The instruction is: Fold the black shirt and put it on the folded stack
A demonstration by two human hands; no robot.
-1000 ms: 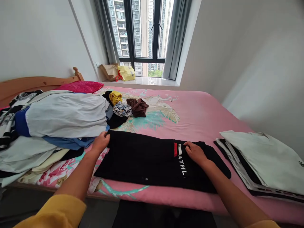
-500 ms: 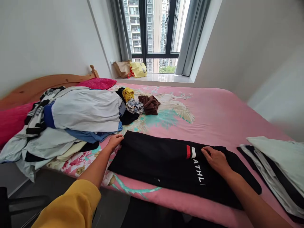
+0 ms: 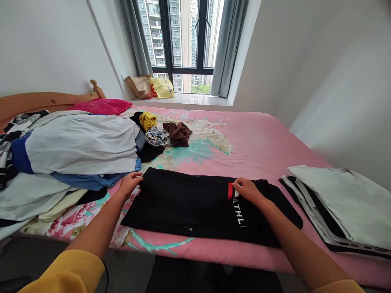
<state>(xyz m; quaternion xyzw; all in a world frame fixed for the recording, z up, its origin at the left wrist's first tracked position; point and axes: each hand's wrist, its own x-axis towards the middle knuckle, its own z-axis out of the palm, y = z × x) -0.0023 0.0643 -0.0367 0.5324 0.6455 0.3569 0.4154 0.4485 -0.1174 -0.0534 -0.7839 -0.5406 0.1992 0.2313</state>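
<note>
Where flat black cloth (image 3: 183,203) is reached by left hand (image 3: 128,185) and right hand (image 3: 248,190), fingers together, pinching cannot be confirmed.

1. Garment (image 3: 183,203): black; white lettering (image 3: 239,215), red block (image 3: 230,191).
2. Bed sheet (image 3: 259,142): pink; teal-and-cream bird motif, pink flowers at left.
3. Clothes heap (image 3: 82,142): white, blue, cream, black; black-and-white stripes far left.
4. Bundles: yellow one (image 3: 148,121), brown one (image 3: 179,134), dark-and-white print one (image 3: 157,137) (motif too small to read).
5. Folded stack (image 3: 354,203): off-white top, grey, black below.
6. Pillow (image 3: 104,106): magenta.
7. Sleeves (image 3: 76,268): mustard.
8. Curtains (image 3: 224,49): grey.
</note>
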